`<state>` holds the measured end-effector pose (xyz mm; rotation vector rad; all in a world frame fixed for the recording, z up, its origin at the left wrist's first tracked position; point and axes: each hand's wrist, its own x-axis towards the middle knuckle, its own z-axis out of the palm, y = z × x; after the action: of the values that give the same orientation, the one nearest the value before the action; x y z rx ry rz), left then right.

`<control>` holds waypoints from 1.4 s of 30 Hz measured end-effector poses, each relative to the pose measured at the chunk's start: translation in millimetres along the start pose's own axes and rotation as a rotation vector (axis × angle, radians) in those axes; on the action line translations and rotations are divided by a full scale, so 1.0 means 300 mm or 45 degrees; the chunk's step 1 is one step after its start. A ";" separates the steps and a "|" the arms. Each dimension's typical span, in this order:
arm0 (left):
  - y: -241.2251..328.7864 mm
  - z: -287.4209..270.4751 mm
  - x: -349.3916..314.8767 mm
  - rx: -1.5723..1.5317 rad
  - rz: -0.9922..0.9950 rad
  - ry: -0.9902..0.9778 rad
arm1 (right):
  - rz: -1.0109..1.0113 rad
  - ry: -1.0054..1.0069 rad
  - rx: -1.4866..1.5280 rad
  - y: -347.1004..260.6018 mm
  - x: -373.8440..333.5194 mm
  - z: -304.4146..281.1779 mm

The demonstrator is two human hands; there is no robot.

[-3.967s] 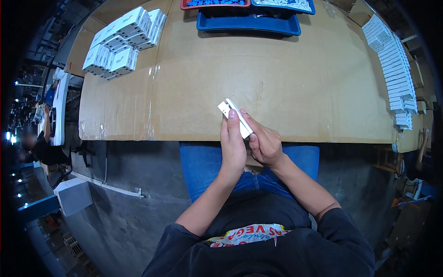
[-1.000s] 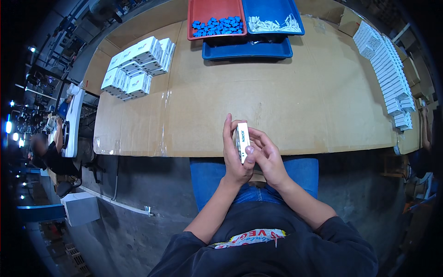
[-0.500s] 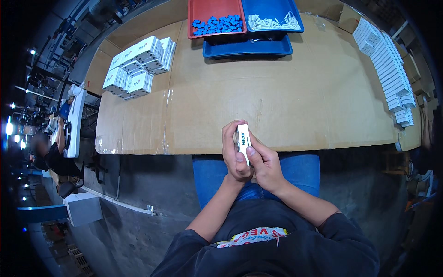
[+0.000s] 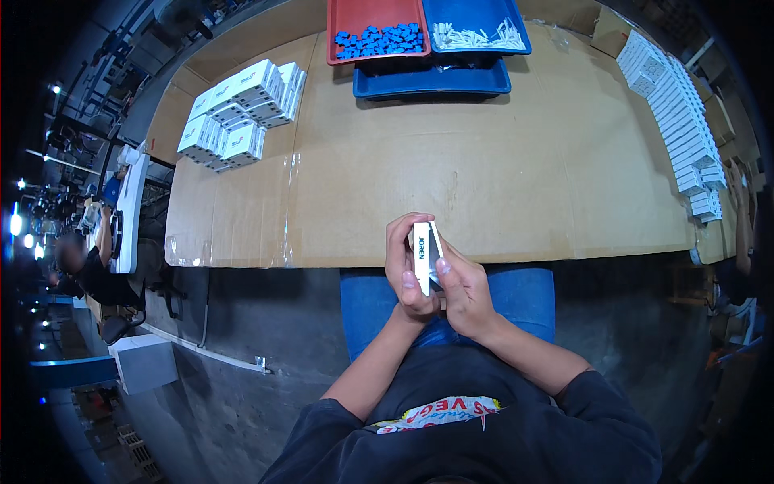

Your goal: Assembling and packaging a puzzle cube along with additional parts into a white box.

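Box (image 4: 420, 242) sits gripped between left hand (image 4: 401, 270) and right hand (image 4: 468, 298); light, even pressure from both sides should hold it square without crushing its edges.

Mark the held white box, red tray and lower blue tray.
White box (image 4: 422, 270): head view, its printed narrow side.
Red tray (image 4: 376, 14): head view, its bare floor.
Lower blue tray (image 4: 432, 85): head view, its near side.

On the table (image 4: 516, 194), trays (image 4: 435, 84) sit beyond the hands (image 4: 470, 300), between a left box stack (image 4: 242, 109) and a right box stack (image 4: 676, 121).
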<state>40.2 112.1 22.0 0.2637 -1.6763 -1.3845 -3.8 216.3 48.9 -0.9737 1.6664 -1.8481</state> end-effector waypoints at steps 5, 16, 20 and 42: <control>0.009 0.000 -0.008 -0.085 -0.079 0.023 | -0.022 -0.058 -0.039 -0.022 0.016 -0.012; 0.029 -0.022 0.024 -0.312 -0.416 -0.152 | -0.130 -0.194 -0.545 -0.038 0.066 -0.127; 0.096 -0.007 0.048 -0.541 -0.962 -0.079 | -0.413 -0.171 -0.486 -0.009 0.095 -0.140; 0.068 0.045 0.016 -0.576 -1.090 -0.364 | -0.647 0.071 -0.390 0.096 0.177 -0.160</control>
<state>35.1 125.0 42.7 0.5807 -1.4553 -2.4880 -77.6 203.5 30.5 -1.6105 1.9009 -1.9667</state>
